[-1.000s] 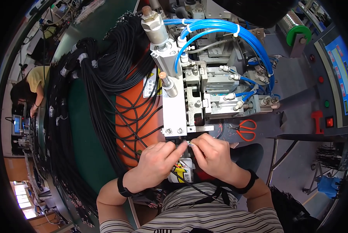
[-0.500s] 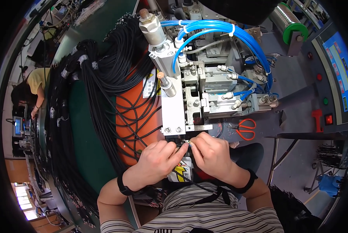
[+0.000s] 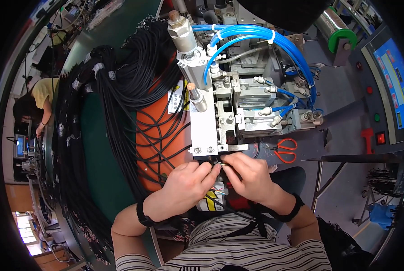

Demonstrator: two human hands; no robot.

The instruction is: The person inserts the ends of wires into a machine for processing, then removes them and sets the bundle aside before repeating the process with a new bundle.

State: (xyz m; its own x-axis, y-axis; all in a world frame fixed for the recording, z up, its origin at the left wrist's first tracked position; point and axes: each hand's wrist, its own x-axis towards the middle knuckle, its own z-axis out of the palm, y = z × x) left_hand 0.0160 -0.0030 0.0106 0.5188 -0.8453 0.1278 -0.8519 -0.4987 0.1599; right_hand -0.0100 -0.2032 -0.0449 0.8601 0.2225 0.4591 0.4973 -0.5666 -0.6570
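Observation:
Both hands meet just below the front end of a white metal arm of the machine [image 3: 204, 131]. My left hand [image 3: 186, 183] is closed, its thumb and forefinger pinching the thin wires [image 3: 221, 164]. From the right, my right hand [image 3: 251, 177] pinches the same small wire ends, its fingertips almost touching the left ones. Which wire each hand grips is partly hidden by the fingers. Beneath the hands, several coloured strands [image 3: 218, 191] show over a white and yellow label [image 3: 211, 203]. A black cable [image 3: 220, 209] runs from under my left hand toward my lap.
Bundled black cables [image 3: 114, 97] lie on the left, over an orange surface [image 3: 159, 131] and a green table [image 3: 93, 149]. Red-handled scissors [image 3: 285, 150] rest right of my hands. Farther right stand a control panel [image 3: 387, 90] and a wire reel [image 3: 335, 27]. Another person [image 3: 44, 97] works far left.
The machine sits slightly farther right and lower in the picture. My right fingers have shifted a little around the wire ends. Both hands stay pinched together at the same spot.

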